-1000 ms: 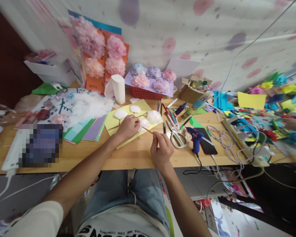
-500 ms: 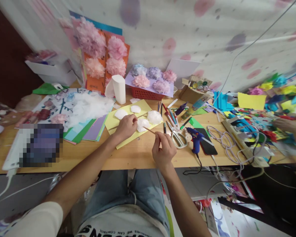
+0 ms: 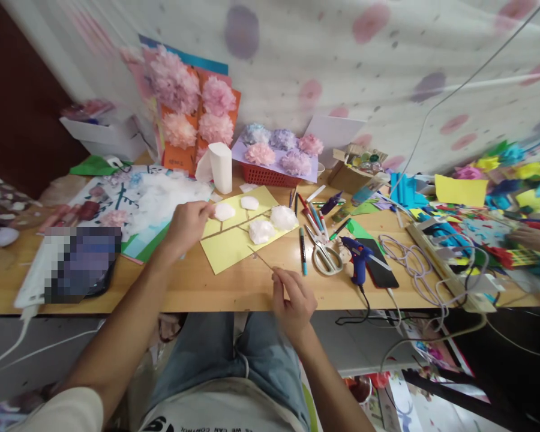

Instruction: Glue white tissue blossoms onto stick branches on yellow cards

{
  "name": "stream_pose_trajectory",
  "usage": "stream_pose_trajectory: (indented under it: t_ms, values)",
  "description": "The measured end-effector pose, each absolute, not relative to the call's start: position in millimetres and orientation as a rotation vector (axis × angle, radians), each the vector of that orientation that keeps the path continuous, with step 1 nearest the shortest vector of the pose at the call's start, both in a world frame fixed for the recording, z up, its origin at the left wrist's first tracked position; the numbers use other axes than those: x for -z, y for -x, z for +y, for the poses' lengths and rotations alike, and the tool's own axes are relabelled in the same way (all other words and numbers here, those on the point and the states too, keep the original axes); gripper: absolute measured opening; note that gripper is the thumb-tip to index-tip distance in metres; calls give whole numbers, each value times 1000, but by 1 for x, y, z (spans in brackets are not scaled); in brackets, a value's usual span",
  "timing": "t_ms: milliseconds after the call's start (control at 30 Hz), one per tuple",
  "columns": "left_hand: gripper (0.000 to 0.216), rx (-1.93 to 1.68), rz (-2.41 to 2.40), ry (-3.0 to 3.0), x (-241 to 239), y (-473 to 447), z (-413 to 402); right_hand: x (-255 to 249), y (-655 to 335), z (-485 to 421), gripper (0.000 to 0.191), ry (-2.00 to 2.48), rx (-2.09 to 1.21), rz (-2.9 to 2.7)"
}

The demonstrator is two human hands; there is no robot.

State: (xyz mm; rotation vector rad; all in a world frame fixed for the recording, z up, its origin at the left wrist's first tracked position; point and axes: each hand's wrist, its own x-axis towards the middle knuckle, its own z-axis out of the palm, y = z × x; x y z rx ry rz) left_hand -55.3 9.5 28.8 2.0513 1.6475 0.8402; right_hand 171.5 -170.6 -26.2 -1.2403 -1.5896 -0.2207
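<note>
My right hand (image 3: 292,300) is closed in a pinch on a thin wooden stick (image 3: 261,259) near the table's front edge; the stick's tip reaches toward the yellow paper (image 3: 229,243). My left hand (image 3: 186,223) is closed at the yellow sheet's left edge, beside a white tissue flower (image 3: 225,211); what it grips is not clear. Three more white tissue flowers lie on the sheet, one at the back (image 3: 249,203) and two to the right (image 3: 261,230) (image 3: 282,217), with thin sticks glued under them.
Scissors (image 3: 323,255), markers (image 3: 302,243), a blue glue gun (image 3: 355,255) and a phone (image 3: 378,264) lie to the right. Cables (image 3: 414,270) and a power strip sit further right. Another person's hand (image 3: 528,237) is at the far right. A red basket (image 3: 267,175) stands behind.
My left hand left the middle flower and moved left to the sheet's edge. My right hand pulled back toward the table's front edge with the stick. The view shifted slightly.
</note>
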Motion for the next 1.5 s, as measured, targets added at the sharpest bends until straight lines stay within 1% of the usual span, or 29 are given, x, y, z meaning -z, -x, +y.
stream_pose_trajectory:
  t_ms: [67, 100, 200, 267, 400, 533, 600, 733, 900, 1033, 1267, 1500]
  values:
    - [44, -860, 1854, -1991, -32, 84, 13, 35, -168, -174, 33, 1180, 168, -1673]
    - [45, -884, 1957, -1974, -33, 99, 15, 38, -167, -174, 35, 1159, 156, -1727]
    - [29, -913, 2128, -1952, -35, 135, 24, 42, -165, -175, 40, 1120, 155, -1897]
    - [34, -818, 2149, -2014, -34, 146, 31, 42, -164, -174, 40, 1115, 150, -1988]
    - [29, -603, 1996, -2221, -23, 132, 43, 43, -163, -172, 32, 1149, 133, -2113]
    - [34, -400, 1905, -2455, -11, 103, 51, 49, -162, -171, 25, 1203, 109, -2182]
    - [35, -337, 1906, -2489, -8, 93, 54, 51, -162, -170, 24, 1221, 101, -2194]
    - [27, -242, 1943, -2434, -7, 81, 60, 50, -162, -170, 21, 1227, 108, -2200]
    - [31, -225, 2033, -2364, 1, 77, 69, 44, -162, -168, 15, 1242, 73, -2191]
    - [33, -261, 2006, -2383, 6, 77, 70, 41, -160, -168, 15, 1251, 32, -2190]
    - [37, -446, 1913, -2450, -1, 81, 68, 37, -158, -168, 14, 1285, 5, -2150]
    - [26, -402, 1873, -2428, 6, 90, 62, 42, -159, -169, 15, 1337, -39, -2139]
